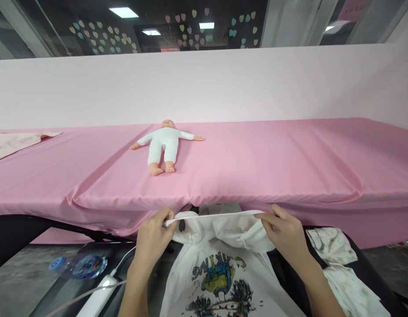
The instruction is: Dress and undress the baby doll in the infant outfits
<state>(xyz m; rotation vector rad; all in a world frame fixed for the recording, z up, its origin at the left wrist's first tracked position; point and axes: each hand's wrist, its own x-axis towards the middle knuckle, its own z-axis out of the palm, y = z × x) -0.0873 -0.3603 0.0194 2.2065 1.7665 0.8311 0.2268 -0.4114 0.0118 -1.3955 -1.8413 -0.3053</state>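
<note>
A small white cloth garment is stretched sideways between my hands, just in front of the bed's near edge. My left hand pinches the left end of its top edge. At the right end, my right hand grips the same edge between thumb and fingers. Its upper edge is pulled nearly straight, while the lower part hangs in soft folds; its exact kind is unclear. Below it shows a printed white shirt. Beyond my hands, a baby doll in a white bodysuit lies with arms spread and feet towards me.
Pink sheeting covers the raised surface against a white wall. A pale cloth lies at far left. Below left are a plastic bottle and a white power strip with cables. Crumpled white clothes lie at lower right.
</note>
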